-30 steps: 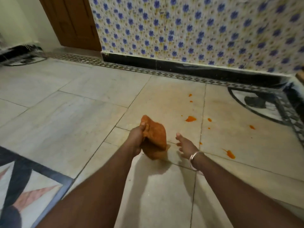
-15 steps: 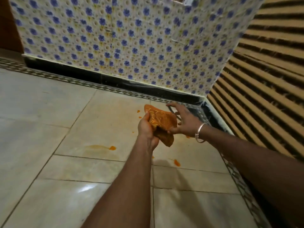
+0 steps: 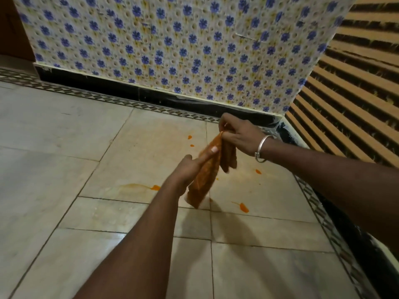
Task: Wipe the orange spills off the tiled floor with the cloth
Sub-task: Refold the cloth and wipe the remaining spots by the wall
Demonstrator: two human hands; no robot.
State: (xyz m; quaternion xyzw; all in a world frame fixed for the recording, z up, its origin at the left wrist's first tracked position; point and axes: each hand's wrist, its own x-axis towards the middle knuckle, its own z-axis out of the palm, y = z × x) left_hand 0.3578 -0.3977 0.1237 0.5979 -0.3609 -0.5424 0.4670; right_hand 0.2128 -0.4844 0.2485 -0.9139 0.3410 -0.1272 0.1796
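An orange-stained cloth (image 3: 205, 180) hangs stretched above the pale tiled floor (image 3: 129, 223). My left hand (image 3: 185, 173) grips its lower part, thumb pressed on the fabric. My right hand (image 3: 239, 134), with a silver bangle at the wrist, pinches the cloth's top corner. Orange spills lie on the tiles: a blob with a smeared trail (image 3: 155, 187) to the left, a drop with a tail (image 3: 244, 207) under the cloth's right, a small spot (image 3: 258, 171) further right, and two dots (image 3: 189, 137) near the back.
A wall with blue flower tiles (image 3: 172, 50) and a black skirting (image 3: 129, 91) runs across the back. A brown striped surface (image 3: 349, 93) closes the right side. A patterned border strip (image 3: 323, 216) edges the floor.
My right hand has closed on the cloth's top corner and pulled it up, and the bunched cloth is now stretched out long between both hands. The view has settled towards the corner.
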